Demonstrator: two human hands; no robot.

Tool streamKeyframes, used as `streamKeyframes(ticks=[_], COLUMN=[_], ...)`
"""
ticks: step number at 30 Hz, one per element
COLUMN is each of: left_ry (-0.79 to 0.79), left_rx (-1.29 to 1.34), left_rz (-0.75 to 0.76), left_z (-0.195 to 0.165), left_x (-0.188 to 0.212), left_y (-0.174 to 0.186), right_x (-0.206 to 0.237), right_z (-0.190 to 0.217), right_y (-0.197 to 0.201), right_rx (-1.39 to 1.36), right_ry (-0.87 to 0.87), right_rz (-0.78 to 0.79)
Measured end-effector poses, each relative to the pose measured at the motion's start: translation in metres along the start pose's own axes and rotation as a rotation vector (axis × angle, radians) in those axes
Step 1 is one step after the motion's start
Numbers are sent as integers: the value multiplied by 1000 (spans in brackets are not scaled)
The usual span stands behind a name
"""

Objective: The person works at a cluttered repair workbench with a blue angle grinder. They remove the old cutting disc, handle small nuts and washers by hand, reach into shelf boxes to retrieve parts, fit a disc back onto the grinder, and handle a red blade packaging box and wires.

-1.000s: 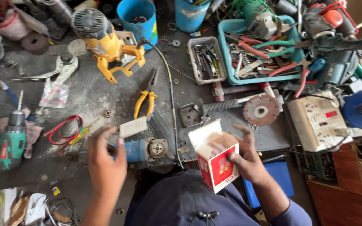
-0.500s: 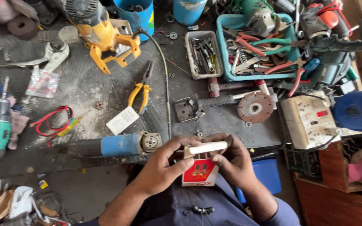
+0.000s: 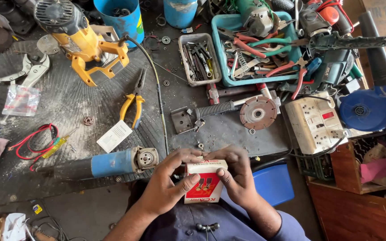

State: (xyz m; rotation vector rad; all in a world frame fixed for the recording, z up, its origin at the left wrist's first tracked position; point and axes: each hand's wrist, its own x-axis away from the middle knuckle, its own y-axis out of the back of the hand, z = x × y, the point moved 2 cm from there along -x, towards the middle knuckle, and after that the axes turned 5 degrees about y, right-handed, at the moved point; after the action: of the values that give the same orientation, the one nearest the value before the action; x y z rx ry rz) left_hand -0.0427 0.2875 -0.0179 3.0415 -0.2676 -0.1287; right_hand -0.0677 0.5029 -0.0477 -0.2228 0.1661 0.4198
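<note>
Head view: left hand (image 3: 168, 185) and right hand (image 3: 237, 176) both clasped around a small red and white box (image 3: 204, 183), held upright close to the body, just below the workbench (image 3: 68, 102) edge. Just left of the hands, a blue grinder (image 3: 112, 163); beyond it, yellow pliers (image 3: 132, 100) and a white card (image 3: 114, 135).

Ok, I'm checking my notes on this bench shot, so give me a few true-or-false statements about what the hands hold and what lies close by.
1. Both hands, left and right, grip a small red and white box. True.
2. The blue grinder is in the left hand. False: it lies on the bench.
3. The yellow pliers lie on the bench. True.
4. The cutting disc sits in the teal tray. False: it lies on the bench in front of the tray.
</note>
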Motion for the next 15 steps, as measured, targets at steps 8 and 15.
streamKeyframes(ticks=[8,15], left_ry=[14,-56], left_rx=[-145,-440], left_rz=[-37,90], left_z=[-5,-6], left_x=[0,1], left_y=[-3,23], right_x=[-1,-14], right_z=[4,8], right_y=[14,19], right_rx=[304,385], right_ry=[28,28], right_rz=[73,410])
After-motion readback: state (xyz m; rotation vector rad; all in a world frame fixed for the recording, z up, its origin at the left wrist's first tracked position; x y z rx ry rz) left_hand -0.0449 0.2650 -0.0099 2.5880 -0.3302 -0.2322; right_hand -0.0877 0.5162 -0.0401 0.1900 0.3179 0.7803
